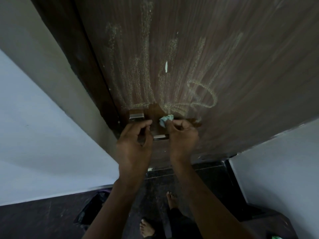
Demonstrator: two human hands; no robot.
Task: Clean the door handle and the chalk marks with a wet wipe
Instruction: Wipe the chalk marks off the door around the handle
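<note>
Door handle (138, 118), a metal lever on a brown wooden door (224, 66), sits near the door's left edge, low in the head view. Its square silver end shows just above the left hand (133, 144), and another silver piece (160, 137) shows below and to the right of the handle, between the two hands. The left hand's grip is curled round the handle's lever, fingers wrapped over it and thumb underneath.

Just right of the handle, the right hand (183, 135) pinches a crumpled pale blue wet wipe (166, 119) between thumb and fingertips, its grip pressed tight on the wad. The wipe touches the door surface beside the handle, at the lower end of the chalk marks (172, 75).

Those marks spread above and to the right of the handle as pale, grainy vertical strokes and a looping curve. Right around the handle and the wipe, a patch of wood looks darker and free of chalk. A small white fleck (166, 66) sits on the door well above the handle.

Left of the handle runs the dark door frame (69, 49), then a pale wall (34, 118). Another pale wall (276, 169) stands right of the door. Below the handle lies a dark floor (43, 221), where the person's two bare feet (146, 228) show.
</note>
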